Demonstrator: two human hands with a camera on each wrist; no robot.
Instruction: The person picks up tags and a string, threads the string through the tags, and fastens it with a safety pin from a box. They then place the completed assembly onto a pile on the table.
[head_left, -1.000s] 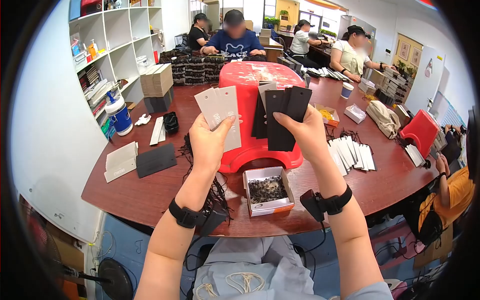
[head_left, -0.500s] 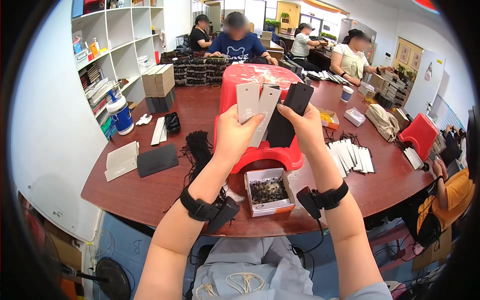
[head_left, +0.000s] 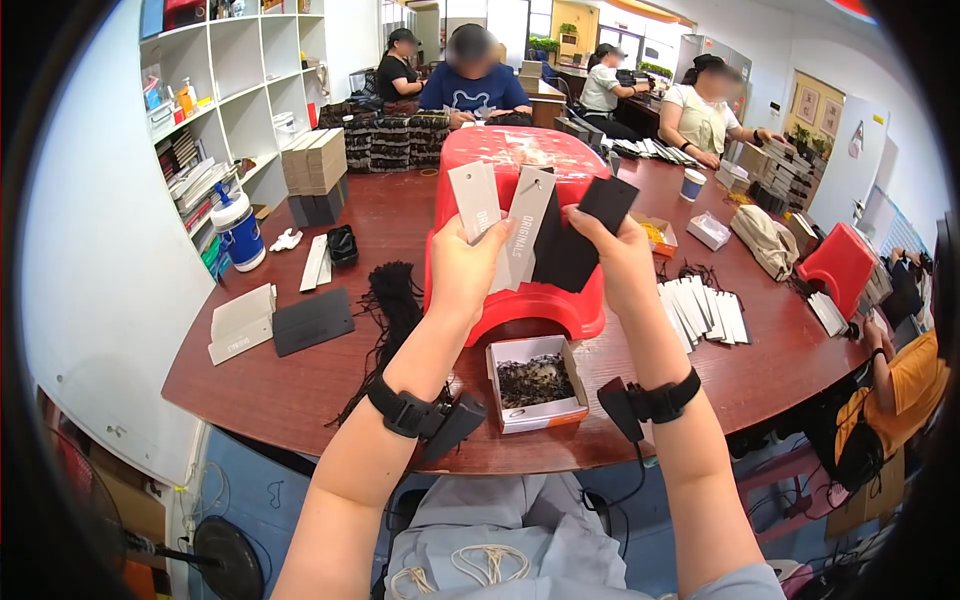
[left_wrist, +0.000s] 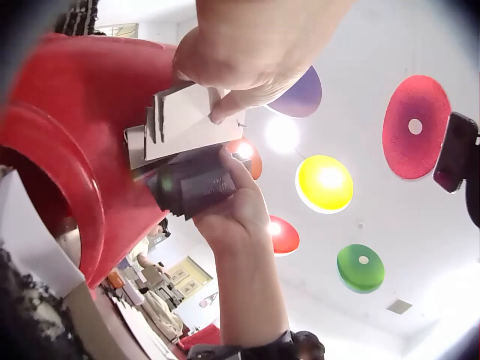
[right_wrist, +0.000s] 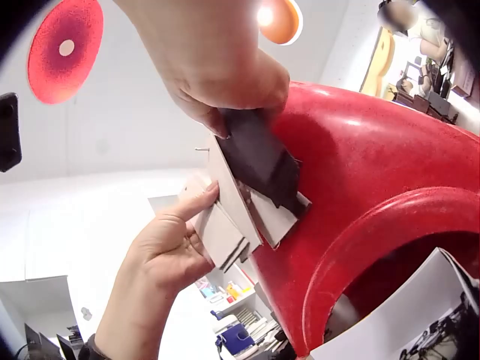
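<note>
Head view, nearest the desk (head_left: 300,390) edge: small open carton (head_left: 545,412), white walls w/ orange rim, part-filled w/ a heap of dark small bits, too fine to ID. Just above it both hands were raised in front of a red stool (head_left: 520,308) that stood on the desk. Left hand (head_left: 465,265): fingers and thumb pinched the lower ends of a few grey tags (head_left: 500,220), fanned upright. Right hand (head_left: 615,255): fingers curled round a stack of black tags (head_left: 585,235), tilted, their edge touching the grey ones. So the tags were held in the air betw. the two hands, over the stool's front.

One grey tag read approx. "ORIGINALS" down its length; the tag beside it carried print too, not legible.

Left of the stool lay a bundle of black cords (head_left: 395,295), then a grey stack (head_left: 240,320) and a black stack (head_left: 312,320) of tags. Right of it, white tags (head_left: 705,310) lay fanned out. Farther back: a small tray (head_left: 668,245) w/ yellow stuff inside, a paper cup (head_left: 693,183), and a white jar (head_left: 238,235) w/ blue lid, label unreadable. Wall shelf (head_left: 235,80) compartments held books, bottles, misc.

Wrist views showed these grips from below; tag print was hidden there, and the stool's far side was cut off.
</note>
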